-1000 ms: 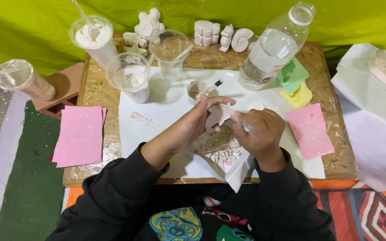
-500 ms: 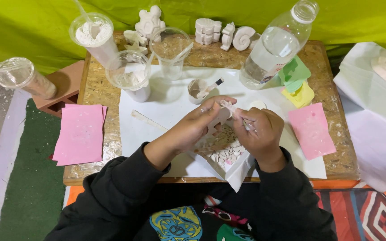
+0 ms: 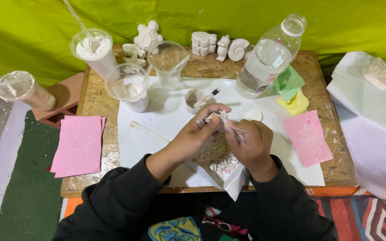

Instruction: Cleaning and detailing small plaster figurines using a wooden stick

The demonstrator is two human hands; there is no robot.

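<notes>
We are holding a small white plaster piece [image 3: 216, 118] between both hands, just above the middle of the tabletop [image 3: 322, 71]. Our left hand [image 3: 197, 136] is closing its fingers [image 3: 211, 122] around the piece from the left, and our right hand [image 3: 251, 143] is pinching it from the right, perhaps with a thin tool, but we cannot tell this for sure.

Compared with one second ago, our hands are now sitting closer together and a little higher, and the piece is turned more between the fingertips. We judge that the work on the piece is going on in small steps, not finishing.

Under our hands a paper with plaster crumbs [image 3: 222, 163] is lying on the white sheet [image 3: 157, 111]. Just beyond the fingers a small cup with a stick [image 3: 196, 99] is standing, and a small white disc [image 3: 254, 115] is lying near it. A clear plastic bottle [image 3: 266, 60] is leaning at the right, beside green and yellow moulds [image 3: 291, 91]. Cups of white powder [image 3: 94, 49] and finished white figures [image 3: 220, 45] are standing at the far edge. Pink sheets [image 3: 77, 145] are lying at the left.
</notes>
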